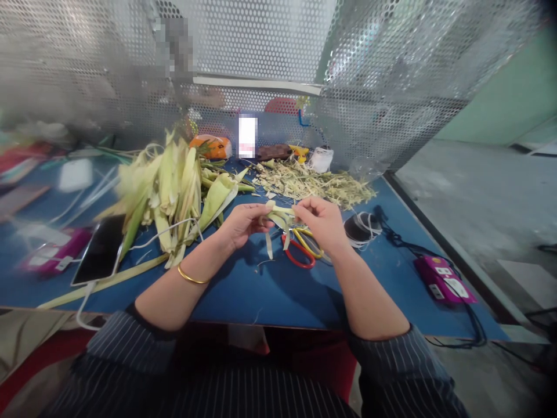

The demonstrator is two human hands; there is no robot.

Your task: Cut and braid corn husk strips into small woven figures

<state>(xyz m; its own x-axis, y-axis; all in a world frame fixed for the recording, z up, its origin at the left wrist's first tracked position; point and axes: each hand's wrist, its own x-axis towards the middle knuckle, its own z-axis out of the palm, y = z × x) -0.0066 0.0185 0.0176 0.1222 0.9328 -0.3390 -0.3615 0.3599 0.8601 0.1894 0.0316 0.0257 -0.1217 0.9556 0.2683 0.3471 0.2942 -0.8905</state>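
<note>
Between my two hands, a bit above the table, is a small bundle of pale green corn husk strips [281,216], with loose ends hanging down. My left hand [248,223] pinches its left end between thumb and fingers. At the right end, my right hand [319,220] grips a strip with thumb and forefinger. Scissors [300,252] with red and yellow handles lie on the table just under the right hand, their blades mostly hidden. Left of my hands sits a large heap of corn husks [174,180]. Shredded husk scraps [313,183] are piled beyond my hands.
A phone [99,249] with a white cable lies at left on the blue table [243,290]. A dark spool [362,228] and a purple box [444,278] with black cords are at right. An orange packet [212,146] stands at the back, before a perforated metal screen [261,40].
</note>
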